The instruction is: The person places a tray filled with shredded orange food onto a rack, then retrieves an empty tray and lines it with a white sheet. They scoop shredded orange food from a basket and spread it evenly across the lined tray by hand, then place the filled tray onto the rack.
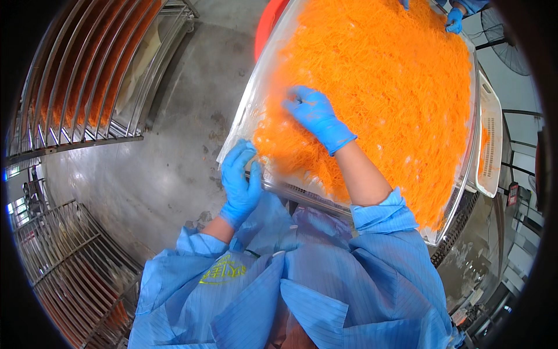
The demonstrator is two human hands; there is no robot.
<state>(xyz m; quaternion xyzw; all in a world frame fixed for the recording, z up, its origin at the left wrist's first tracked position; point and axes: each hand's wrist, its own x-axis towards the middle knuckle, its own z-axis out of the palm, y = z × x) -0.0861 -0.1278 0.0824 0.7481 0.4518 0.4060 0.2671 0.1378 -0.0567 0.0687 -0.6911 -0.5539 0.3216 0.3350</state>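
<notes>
A layer of fine orange shreds (392,96), like shredded carrot, covers a large mesh tray (249,102) before me. My right hand (316,115), in a blue glove, is over the shreds near the tray's left side. Its fingers are curled and blurred, and whether shreds are between them cannot be told. At the tray's near left corner is my left hand (241,181), also gloved in blue. Its thumb stands apart from its bent fingers, and nothing shows in the grasp. Thinner patches of shreds lie between my two hands, with bare mesh along the near left edge.
Another person's blue-gloved hand (454,21) is at the far right corner. A white plastic basket (489,139) with some orange shreds stands right of the tray. Metal racks (87,141) (65,244) stand on the left. A red round container (267,26) shows beyond the tray's left edge.
</notes>
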